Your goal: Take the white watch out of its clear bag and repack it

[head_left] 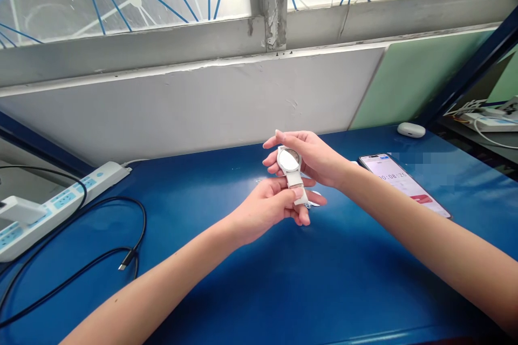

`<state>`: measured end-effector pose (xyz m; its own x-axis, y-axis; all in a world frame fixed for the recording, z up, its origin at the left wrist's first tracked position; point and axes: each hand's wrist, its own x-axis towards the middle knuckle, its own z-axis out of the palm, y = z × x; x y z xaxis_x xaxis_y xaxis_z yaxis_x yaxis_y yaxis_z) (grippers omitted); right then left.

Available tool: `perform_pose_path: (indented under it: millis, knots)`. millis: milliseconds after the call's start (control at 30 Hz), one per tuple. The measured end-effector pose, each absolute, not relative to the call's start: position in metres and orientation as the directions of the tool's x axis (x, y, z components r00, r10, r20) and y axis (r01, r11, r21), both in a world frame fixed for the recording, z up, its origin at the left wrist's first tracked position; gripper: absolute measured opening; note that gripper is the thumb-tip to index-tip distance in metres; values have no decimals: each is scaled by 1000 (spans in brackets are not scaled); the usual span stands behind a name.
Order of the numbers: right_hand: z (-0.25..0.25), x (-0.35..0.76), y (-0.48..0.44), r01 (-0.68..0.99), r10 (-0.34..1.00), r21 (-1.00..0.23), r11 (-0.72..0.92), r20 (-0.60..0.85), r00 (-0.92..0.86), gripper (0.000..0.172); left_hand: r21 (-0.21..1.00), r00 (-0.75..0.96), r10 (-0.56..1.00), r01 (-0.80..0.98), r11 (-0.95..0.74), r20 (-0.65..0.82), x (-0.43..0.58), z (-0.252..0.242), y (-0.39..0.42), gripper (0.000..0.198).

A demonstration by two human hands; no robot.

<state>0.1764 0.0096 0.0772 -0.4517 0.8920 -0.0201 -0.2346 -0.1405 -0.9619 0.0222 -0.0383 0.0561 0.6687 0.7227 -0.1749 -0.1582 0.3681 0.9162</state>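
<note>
Over the blue table (226,296), a watch (288,161) clamped by the left hand (264,210) could slip if pressure slackens (right hand (318,157), one o'clock: grip unclear).

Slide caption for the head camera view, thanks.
Left hand pinches the strap of a white watch, right hand cupped behind it, above a blue table.

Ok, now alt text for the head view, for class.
A white wristwatch is held over a blue table, strap in the person's left hand, right hand at its case. A phone lies right; a power strip and black cable, left.
</note>
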Motion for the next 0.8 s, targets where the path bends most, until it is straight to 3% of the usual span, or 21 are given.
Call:
perform_pose_path:
  millis: [167, 267, 500, 800]
  knots:
    - [84, 179, 11, -392, 836, -829, -399, -152, -528, 28, 896, 631, 748, -183, 404, -208, 22, 45, -35, 29]
    - [86, 180, 11, -427, 816, -777, -462, -183, -549, 26, 885, 638, 742, -205, 419, -204, 22, 40, -35, 26]
    - [84, 175, 11, -457, 867, -752, -475, -313, -387, 18, 892, 641, 731, -158, 423, -233, 25, 44, -40, 31]
    - [81, 175, 12, -463, 917, -807, -368, -233, -322, 15, 925, 602, 763, -104, 364, -233, 24, 44, -40, 43]
